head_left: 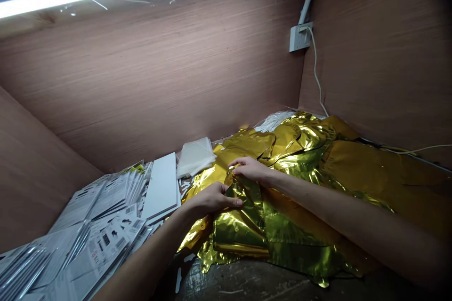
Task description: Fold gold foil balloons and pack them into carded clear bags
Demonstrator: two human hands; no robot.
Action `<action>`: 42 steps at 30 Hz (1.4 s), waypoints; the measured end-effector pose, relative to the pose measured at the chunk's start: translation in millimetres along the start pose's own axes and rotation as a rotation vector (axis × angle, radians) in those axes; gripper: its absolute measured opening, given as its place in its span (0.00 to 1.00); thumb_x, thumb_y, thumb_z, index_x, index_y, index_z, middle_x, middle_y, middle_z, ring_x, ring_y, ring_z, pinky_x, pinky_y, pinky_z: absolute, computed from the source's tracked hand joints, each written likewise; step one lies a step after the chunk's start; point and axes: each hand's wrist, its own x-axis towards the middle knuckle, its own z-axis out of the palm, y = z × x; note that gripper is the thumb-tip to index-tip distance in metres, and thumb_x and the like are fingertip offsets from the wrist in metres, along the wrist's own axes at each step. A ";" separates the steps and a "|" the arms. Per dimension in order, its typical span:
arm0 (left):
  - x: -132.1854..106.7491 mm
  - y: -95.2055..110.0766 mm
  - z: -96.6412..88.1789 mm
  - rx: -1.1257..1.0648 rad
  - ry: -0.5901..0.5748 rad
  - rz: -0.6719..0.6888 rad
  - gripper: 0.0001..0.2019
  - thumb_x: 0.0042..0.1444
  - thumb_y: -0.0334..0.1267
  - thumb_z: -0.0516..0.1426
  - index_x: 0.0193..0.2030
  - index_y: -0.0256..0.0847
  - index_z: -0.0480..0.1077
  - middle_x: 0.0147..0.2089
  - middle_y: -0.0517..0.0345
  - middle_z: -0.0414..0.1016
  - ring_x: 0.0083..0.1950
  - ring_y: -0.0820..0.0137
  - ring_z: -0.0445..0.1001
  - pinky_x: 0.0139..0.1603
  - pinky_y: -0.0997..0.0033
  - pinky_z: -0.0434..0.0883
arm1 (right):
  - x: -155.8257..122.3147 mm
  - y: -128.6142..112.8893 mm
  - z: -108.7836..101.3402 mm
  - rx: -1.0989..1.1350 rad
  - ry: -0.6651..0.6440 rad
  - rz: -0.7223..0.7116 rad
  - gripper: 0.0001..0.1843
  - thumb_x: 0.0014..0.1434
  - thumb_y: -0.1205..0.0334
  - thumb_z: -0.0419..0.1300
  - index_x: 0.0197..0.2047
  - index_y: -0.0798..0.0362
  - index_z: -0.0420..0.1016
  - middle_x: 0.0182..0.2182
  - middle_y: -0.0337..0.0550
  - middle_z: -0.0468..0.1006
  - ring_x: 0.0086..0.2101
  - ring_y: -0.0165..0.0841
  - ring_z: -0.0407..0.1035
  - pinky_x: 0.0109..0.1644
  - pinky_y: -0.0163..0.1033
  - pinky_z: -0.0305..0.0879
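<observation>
Two hands meet on a crumpled gold foil balloon: the fingers of the right hand pinch a gathered fold of it, while the fingers of the left hand close around the foil just below. The foil sprawls over a dark worktop, beside a white board, clear plastic sleeves and a fanned heap of barcoded printed cards.

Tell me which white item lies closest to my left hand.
The plain white slab beside your left hand; the barcoded packs are printed and further off.
</observation>
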 end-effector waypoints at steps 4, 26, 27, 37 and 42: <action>6.2 -4.3 -1.9 -0.029 -0.062 -0.033 0.27 0.37 0.60 0.73 0.29 0.36 0.77 0.24 0.63 0.68 0.24 0.76 0.60 0.24 0.72 0.54 | -3.5 -6.7 -13.8 -0.078 -0.070 0.005 0.27 0.51 0.57 0.73 0.55 0.53 0.81 0.51 0.47 0.82 0.48 0.40 0.75 0.46 0.37 0.71; -77.0 22.5 -2.5 0.909 0.829 -0.189 0.30 0.68 0.32 0.45 0.74 0.22 0.52 0.74 0.24 0.56 0.77 0.41 0.51 0.71 0.32 0.51 | -6.3 4.2 -20.3 -0.268 -0.041 0.044 0.51 0.34 0.62 0.81 0.63 0.57 0.75 0.53 0.52 0.82 0.53 0.51 0.75 0.58 0.44 0.69; -80.0 20.4 7.0 1.080 0.893 -0.124 0.30 0.69 0.35 0.44 0.75 0.23 0.52 0.78 0.30 0.50 0.79 0.43 0.42 0.73 0.31 0.45 | -6.5 4.4 -19.9 -0.270 -0.039 0.045 0.52 0.34 0.62 0.81 0.64 0.58 0.74 0.55 0.54 0.80 0.55 0.51 0.74 0.58 0.44 0.69; -88.6 -9.9 22.0 1.406 0.940 0.107 0.35 0.69 0.55 0.51 0.69 0.24 0.65 0.74 0.31 0.58 0.78 0.34 0.44 0.72 0.24 0.49 | -5.1 7.7 -16.3 -0.225 -0.066 0.033 0.46 0.35 0.64 0.80 0.60 0.55 0.77 0.52 0.50 0.83 0.51 0.47 0.77 0.54 0.41 0.71; -91.7 -23.5 80.1 1.247 0.448 0.582 0.29 0.69 0.48 0.53 0.70 0.30 0.65 0.75 0.40 0.60 0.77 0.47 0.56 0.73 0.44 0.65 | -7.4 6.4 -13.5 -0.189 -0.101 0.030 0.32 0.39 0.68 0.75 0.51 0.55 0.82 0.41 0.44 0.85 0.42 0.42 0.79 0.46 0.39 0.73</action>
